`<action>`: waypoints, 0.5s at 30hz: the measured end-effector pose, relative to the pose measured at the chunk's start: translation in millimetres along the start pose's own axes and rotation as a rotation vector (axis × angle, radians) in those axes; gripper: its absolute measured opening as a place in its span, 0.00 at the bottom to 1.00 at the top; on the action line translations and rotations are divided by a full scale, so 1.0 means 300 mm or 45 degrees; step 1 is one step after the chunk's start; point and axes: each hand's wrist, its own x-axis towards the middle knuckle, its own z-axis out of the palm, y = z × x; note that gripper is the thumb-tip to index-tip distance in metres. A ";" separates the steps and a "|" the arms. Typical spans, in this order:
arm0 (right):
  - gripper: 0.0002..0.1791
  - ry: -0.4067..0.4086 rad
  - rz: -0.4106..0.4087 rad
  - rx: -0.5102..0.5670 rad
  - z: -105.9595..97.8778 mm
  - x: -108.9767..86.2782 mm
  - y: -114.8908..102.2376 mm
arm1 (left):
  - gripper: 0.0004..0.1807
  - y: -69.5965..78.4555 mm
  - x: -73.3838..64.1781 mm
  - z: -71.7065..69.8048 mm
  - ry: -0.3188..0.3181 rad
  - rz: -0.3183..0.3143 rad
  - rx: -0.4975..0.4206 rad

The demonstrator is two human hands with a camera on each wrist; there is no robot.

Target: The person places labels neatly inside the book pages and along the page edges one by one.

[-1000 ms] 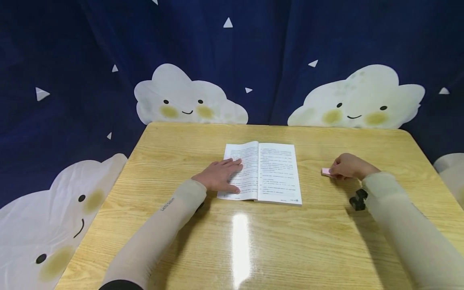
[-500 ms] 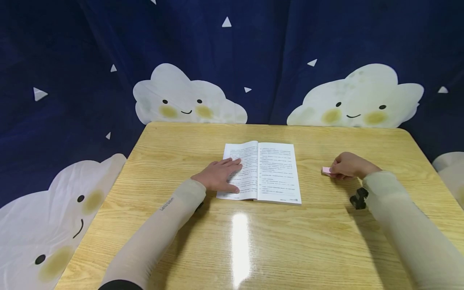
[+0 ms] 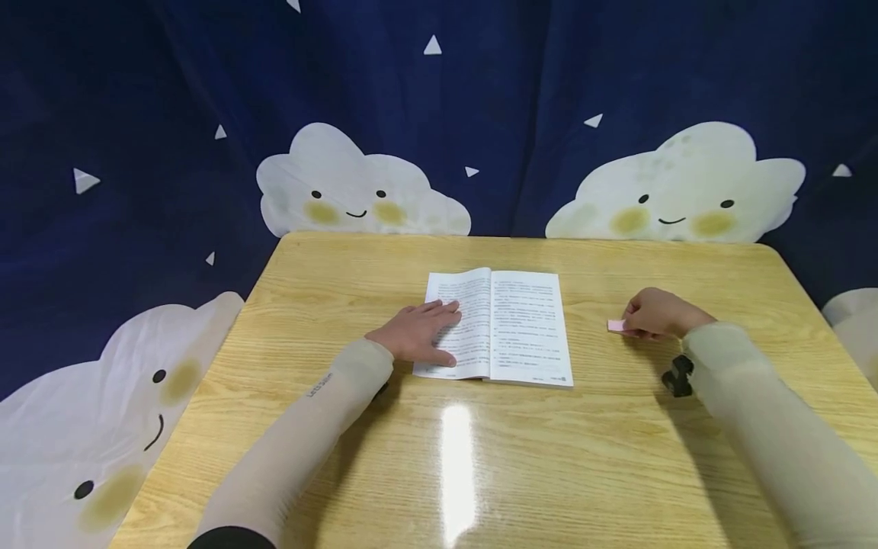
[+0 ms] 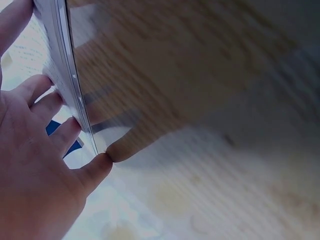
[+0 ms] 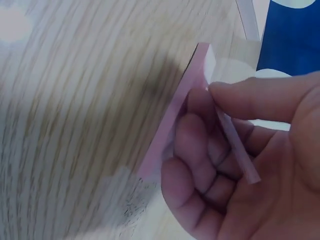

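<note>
An open book lies on the wooden table. My left hand rests on its left page with the fingers spread. In the left wrist view, the fingertips of that hand meet the book's edge. To the right of the book, my right hand is at a small pink sticky note pad. The right wrist view shows the pad by the curled fingers, and a thin pink slip bent up between thumb and fingers. The fingers hide part of the pad.
The wooden table reaches around the book on all sides. Behind it hangs a dark blue curtain with smiling clouds. A black wrist device sits under the right wrist. Light glares on the tabletop in front of the book.
Both hands and the book stay almost in place. A little more of the pad's pink top shows beside the right fingertips. The head view has shifted slightly.
</note>
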 end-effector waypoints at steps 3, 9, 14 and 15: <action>0.11 0.002 0.017 -0.004 0.000 0.000 -0.007 | 0.48 0.001 0.005 0.003 -0.002 0.006 -0.003; 0.10 0.022 0.040 0.031 -0.001 0.000 -0.029 | 0.49 0.000 0.007 0.003 -0.003 -0.001 -0.010; 0.09 0.044 0.033 0.011 -0.001 0.002 -0.035 | 0.49 -0.002 0.003 0.003 -0.001 0.000 -0.017; 0.08 0.047 0.032 0.011 0.001 0.002 -0.035 | 0.49 -0.002 0.002 0.002 0.000 0.002 -0.021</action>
